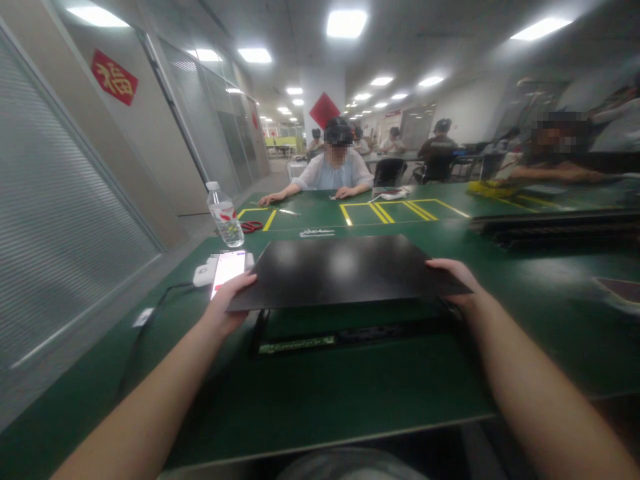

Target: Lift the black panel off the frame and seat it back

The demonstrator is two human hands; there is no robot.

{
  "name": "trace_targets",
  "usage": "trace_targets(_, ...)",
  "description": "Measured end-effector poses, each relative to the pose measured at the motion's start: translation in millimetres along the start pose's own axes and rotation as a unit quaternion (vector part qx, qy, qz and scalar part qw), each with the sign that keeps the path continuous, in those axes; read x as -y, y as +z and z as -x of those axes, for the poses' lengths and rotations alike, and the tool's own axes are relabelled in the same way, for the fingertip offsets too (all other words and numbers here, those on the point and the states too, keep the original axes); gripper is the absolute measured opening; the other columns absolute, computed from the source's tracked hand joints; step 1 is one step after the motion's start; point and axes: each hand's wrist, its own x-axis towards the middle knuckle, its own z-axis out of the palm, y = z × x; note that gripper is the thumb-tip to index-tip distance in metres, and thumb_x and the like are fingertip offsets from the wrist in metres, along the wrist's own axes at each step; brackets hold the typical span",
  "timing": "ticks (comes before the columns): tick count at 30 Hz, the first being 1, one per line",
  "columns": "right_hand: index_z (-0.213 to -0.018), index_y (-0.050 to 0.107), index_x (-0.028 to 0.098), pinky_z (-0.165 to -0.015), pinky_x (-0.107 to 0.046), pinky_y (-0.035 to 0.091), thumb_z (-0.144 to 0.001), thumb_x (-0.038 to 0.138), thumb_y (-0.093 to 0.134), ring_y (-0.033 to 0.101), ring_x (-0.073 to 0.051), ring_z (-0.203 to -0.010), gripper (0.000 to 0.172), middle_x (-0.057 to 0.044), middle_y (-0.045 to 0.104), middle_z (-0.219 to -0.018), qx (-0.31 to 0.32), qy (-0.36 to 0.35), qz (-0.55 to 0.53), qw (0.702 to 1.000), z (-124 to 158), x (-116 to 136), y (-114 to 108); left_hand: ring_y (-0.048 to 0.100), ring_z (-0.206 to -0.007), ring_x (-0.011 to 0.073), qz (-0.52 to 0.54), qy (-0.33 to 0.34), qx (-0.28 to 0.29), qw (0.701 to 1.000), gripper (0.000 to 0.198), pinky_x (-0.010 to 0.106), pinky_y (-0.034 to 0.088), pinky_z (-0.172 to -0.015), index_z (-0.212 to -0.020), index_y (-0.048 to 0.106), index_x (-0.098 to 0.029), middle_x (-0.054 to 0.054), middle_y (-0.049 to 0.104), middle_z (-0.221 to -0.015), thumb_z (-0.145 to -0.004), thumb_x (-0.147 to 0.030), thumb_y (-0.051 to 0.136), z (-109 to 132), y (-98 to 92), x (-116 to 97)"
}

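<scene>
A flat black panel [340,273] with a glossy face hangs level above the green table, held at both side edges. My left hand [231,303] grips its left edge, thumb on top and fingers beneath. On the opposite edge, my right hand [457,280] holds it the same way, its fingers partly hidden under the panel. Below lies a dark rectangular frame [385,330] with a strip of green circuit board [297,345] at its near left corner. The far part of that frame is hidden by the panel.
A water bottle [226,217], a lit phone [230,270] and a white power strip [203,275] stand at the left. Red-handled scissors [251,227] lie behind them. Across the table [310,407] sits a person [333,167]; dark stacked strips [550,227] lie at the right.
</scene>
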Motion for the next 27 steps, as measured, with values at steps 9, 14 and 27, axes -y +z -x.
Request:
trace_targets(9, -0.083, 0.074, 0.012, -0.055, -0.022, 0.055, -0.080, 0.009, 0.061, 0.069, -0.015, -0.055, 0.013, -0.009, 0.075, -0.069, -0.033, 0.024, 0.058, 0.997, -18, -5, -7, 0.069, -0.055, 0.0192, -0.019, 0.056, 0.012, 0.998, 0.020, 0.027, 0.059, -0.053, -0.086, 0.078, -0.017, 0.002, 0.077, -0.068, -0.066, -0.018, 0.079, -1, -10.4, -3)
trace_targets(14, -0.088, 0.075, 0.010, -0.044, -0.019, 0.049, -0.082, 0.009, 0.070, 0.065, -0.016, -0.047, 0.007, -0.012, 0.075, -0.066, -0.094, -0.031, 0.121, 0.988, -20, -8, -8, 0.079, -0.069, 0.0252, -0.034, 0.067, 0.043, 0.996, 0.037, 0.029, 0.061, -0.057, -0.100, 0.080, -0.014, 0.005, 0.083, -0.080, -0.065, -0.023, 0.086, -11, -20.7, 6)
trace_targets(27, -0.106, 0.075, 0.014, -0.044, -0.017, 0.043, -0.083, 0.007, 0.067, 0.065, -0.014, -0.046, 0.026, -0.004, 0.072, -0.059, -0.165, -0.119, 0.261, 0.943, -31, -18, -18, 0.083, -0.075, 0.0268, -0.060, 0.064, 0.049, 0.995, 0.042, 0.028, 0.065, -0.065, -0.105, 0.084, -0.012, 0.008, 0.085, -0.081, -0.064, -0.021, 0.092, -11, -21.5, 14)
